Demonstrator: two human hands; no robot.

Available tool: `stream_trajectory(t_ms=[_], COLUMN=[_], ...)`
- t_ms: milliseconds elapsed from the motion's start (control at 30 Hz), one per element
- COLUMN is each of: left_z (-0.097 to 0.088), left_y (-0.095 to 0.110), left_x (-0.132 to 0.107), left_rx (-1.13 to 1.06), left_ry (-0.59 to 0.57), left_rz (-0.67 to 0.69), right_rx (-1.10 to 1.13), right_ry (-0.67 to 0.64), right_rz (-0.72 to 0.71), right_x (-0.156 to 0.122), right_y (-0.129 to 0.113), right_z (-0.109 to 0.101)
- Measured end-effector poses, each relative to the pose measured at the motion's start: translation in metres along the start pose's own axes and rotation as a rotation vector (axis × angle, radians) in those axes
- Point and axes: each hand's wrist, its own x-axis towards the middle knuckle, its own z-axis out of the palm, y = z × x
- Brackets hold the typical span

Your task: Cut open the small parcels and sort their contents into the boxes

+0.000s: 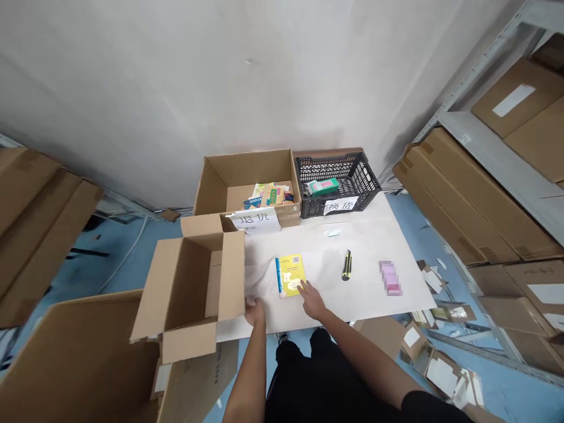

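Touching the spread right hand [312, 301] lies the yellow book [291, 273]; grip its edge softly. The left hand [254, 311], I can't tell.

A pale wall [273, 70] rises above blue flooring [118, 238].

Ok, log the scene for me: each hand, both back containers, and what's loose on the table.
Left hand: beside the open box, grip unclear
Right hand: open, touching the yellow book, near right corner
Back carton: printed items inside
Black crate: green package inside
Table, right of book: cutter knife, blurred pink item, small pale item
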Motion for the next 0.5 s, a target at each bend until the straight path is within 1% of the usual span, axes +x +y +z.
stream_trajectory(t_ms=[33, 100, 200, 300, 400, 467, 500], left_z=[0.0, 0.007, 0.028, 0.043, 0.048, 0.047, 0.045], left_y=[0.0, 0.008, 0.032, 0.057, 0.078, 0.092, 0.099], left_x=[-0.005, -0.013, -0.018, -0.019, -0.025, -0.032, -0.035], left_rx=[-0.021, -0.095, -0.207, -0.307, -0.432, -0.527, -0.573], left_ry=[-0.016, -0.11, -0.304, -0.43, -0.489, -0.516, -0.526], left_rz=[-0.024, -0.03, 0.024, 0.048, 0.092, 0.14, 0.167], right_rx=[-0.011, -0.013, 0.068, 0.222, 0.416, 0.572, 0.653], right_ry=[-0.047, -0.121, -0.183, -0.228, -0.242, -0.21, -0.159], right_rz=[-0.013, 0.001, -0.003, 0.024, 0.102, 0.13, 0.151], right_x=[0.007, 0.017, 0.024, 0.029, 0.033, 0.035, 0.034], right_y=[-0.003, -0.006, 0.003, 0.021, 0.039, 0.047, 0.049], right_z=[0.003, 0.007, 0.005, -0.006, -0.023, -0.035, -0.042])
